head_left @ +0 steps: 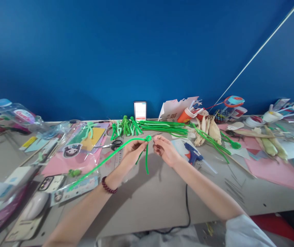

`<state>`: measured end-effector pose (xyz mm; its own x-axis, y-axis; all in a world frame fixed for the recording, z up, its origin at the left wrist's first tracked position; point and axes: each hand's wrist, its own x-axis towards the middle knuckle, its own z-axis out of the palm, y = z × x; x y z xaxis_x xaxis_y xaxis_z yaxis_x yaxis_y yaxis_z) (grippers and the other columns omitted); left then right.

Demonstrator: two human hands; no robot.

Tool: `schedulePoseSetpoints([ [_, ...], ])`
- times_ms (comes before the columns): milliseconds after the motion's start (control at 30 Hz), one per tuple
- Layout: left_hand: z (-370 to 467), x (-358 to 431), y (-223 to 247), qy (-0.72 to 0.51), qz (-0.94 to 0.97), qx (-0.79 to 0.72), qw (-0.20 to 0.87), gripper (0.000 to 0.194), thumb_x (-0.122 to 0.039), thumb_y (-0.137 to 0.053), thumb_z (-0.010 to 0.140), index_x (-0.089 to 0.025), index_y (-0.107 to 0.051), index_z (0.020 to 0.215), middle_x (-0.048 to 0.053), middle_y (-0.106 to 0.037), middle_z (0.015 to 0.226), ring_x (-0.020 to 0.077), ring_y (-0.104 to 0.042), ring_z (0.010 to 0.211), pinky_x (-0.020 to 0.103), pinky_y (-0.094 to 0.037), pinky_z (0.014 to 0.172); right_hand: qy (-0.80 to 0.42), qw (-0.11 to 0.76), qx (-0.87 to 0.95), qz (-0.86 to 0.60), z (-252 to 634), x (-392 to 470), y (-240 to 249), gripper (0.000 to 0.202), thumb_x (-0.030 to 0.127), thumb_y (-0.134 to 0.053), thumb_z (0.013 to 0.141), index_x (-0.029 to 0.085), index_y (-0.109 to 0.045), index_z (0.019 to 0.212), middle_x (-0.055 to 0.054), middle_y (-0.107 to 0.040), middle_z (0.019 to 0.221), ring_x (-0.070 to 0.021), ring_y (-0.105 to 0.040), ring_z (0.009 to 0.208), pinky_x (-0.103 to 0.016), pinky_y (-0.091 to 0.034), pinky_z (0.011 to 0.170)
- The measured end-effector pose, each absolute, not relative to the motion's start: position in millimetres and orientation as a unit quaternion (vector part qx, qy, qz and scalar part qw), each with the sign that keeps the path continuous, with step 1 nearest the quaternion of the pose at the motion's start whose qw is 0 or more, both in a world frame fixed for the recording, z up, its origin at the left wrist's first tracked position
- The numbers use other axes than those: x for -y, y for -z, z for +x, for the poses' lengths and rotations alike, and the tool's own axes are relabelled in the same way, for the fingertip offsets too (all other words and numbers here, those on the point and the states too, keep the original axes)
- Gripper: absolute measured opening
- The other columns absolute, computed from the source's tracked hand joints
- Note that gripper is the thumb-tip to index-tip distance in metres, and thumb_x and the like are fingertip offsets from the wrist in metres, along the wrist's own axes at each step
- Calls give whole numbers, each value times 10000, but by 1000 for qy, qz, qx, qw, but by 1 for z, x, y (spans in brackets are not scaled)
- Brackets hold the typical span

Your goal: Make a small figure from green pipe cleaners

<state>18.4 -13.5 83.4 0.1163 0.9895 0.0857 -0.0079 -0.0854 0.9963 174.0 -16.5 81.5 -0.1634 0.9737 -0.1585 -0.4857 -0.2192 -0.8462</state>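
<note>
My left hand pinches a bright green pipe cleaner. The stem has a small loop at the fingertips, a long end stretching down to the left, and shorter ends hanging below. Just right of the loop is my right hand, its fingers curled in with thumb and index close together; whether anything is between them is hidden. Behind the hands lie a bundle of straight green pipe cleaners and several twisted green pipe cleaner figures. Black-handled scissors rest left of my left hand.
A blue glue gun lies right of my right hand, and a black cable crosses the table's front. A phone leans against the blue wall. Dried husks and orange paper cups stand behind. A plastic bottle is far left.
</note>
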Motion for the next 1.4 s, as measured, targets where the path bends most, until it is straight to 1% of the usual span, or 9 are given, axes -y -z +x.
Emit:
schedulePoseSetpoints([
  [167, 17, 15, -83, -498, 582, -449, 460, 206, -337, -673, 706, -152, -607, 644, -6, -564, 599, 103, -490, 565, 228, -405, 545, -607, 526, 416, -427, 171, 17, -75, 306, 412, -723, 639, 172, -656, 816, 41, -499, 548, -77, -417, 488, -218, -299, 457],
  [367, 20, 12, -72, -511, 603, -428, 438, 180, -319, -672, 705, -143, -635, 692, 26, -621, 668, 126, -541, 627, 244, -441, 604, -524, 546, 477, -448, 169, 17, -70, 252, 396, -688, 679, 169, -655, 784, 28, -506, 582, -73, -393, 483, -219, -303, 447],
  [500, 21, 13, -74, -496, 566, -395, 526, 282, -399, -673, 695, -153, -677, 832, 67, -671, 797, 163, -586, 719, 277, -482, 655, -476, 545, 519, -455, 170, 18, -72, 177, 345, -654, 692, 182, -652, 761, 4, -567, 662, -97, -462, 534, -228, -361, 475],
  [567, 21, 13, -76, -474, 550, -392, 565, 302, -423, -671, 688, -152, -684, 818, 70, -670, 783, 164, -586, 711, 279, -483, 646, -461, 547, 525, -461, 170, 18, -74, 154, 319, -645, 685, 184, -654, 758, -5, -594, 690, -112, -500, 570, -234, -395, 505],
  [667, 20, 12, -79, -449, 548, -419, 568, 285, -423, -681, 678, -154, -675, 769, 43, -646, 701, 131, -546, 619, 249, -453, 565, -441, 552, 528, -471, 171, 18, -76, 134, 295, -643, 673, 183, -658, 744, -20, -624, 720, -134, -545, 641, -244, -435, 569],
  [967, 19, 11, -76, -455, 577, -420, 532, 251, -399, -663, 704, -155, -659, 766, 10, -607, 649, 101, -500, 546, 217, -388, 488, -545, 531, 469, -448, 173, 14, -74, 269, 387, -731, 620, 165, -675, 761, -9, -620, 660, -116, -538, 570, -232, -442, 483],
  [1100, 19, 14, -80, -448, 623, -446, 461, 221, -371, -648, 720, -150, -654, 728, 3, -603, 620, 89, -456, 498, 214, -353, 465, -570, 534, 461, -422, 173, 13, -75, 264, 374, -760, 594, 162, -686, 732, -10, -632, 658, -117, -549, 597, -244, -474, 520],
  [1233, 19, 16, -82, -445, 659, -458, 397, 186, -327, -616, 746, -151, -637, 687, 8, -617, 651, 97, -459, 533, 219, -359, 507, -566, 531, 472, -419, 173, 13, -78, 257, 380, -764, 592, 162, -697, 711, -14, -650, 659, -118, -566, 587, -274, -510, 567],
  [1400, 19, 16, -81, -429, 685, -455, 374, 205, -329, -577, 785, -148, -634, 708, 3, -599, 645, 92, -438, 522, 214, -348, 511, -510, 536, 517, -431, 173, 15, -78, 245, 372, -745, 630, 162, -715, 753, -20, -663, 647, -126, -597, 550, -299, -534, 613],
])
